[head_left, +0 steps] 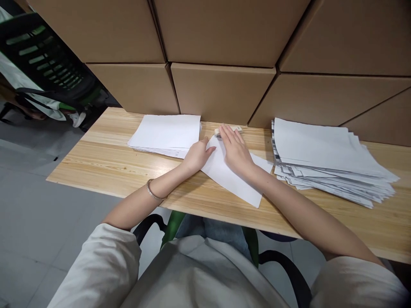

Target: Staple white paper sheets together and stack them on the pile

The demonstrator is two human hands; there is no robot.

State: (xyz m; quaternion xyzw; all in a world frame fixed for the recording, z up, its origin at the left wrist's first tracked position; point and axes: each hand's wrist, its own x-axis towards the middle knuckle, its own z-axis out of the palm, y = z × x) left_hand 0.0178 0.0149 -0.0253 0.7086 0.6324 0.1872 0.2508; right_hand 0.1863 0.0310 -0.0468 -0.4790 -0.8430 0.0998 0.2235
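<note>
White paper lies at a slant on the wooden table, its far corner at a small cream-coloured stapler. My left hand is closed on the paper's left edge, thumb on top; its other fingers are mostly hidden. Stretched out flat, my right hand rests over the paper with its fingertips on the stapler. The right fingers cover part of the stapler, so I cannot tell whether its jaw is around the paper. How many sheets are in the paper is not visible.
A neat paper stack lies to the left. On the right is a taller, uneven paper pile. Brown cardboard boxes form a wall along the table's back edge. A dark chair and part of a person are at far left.
</note>
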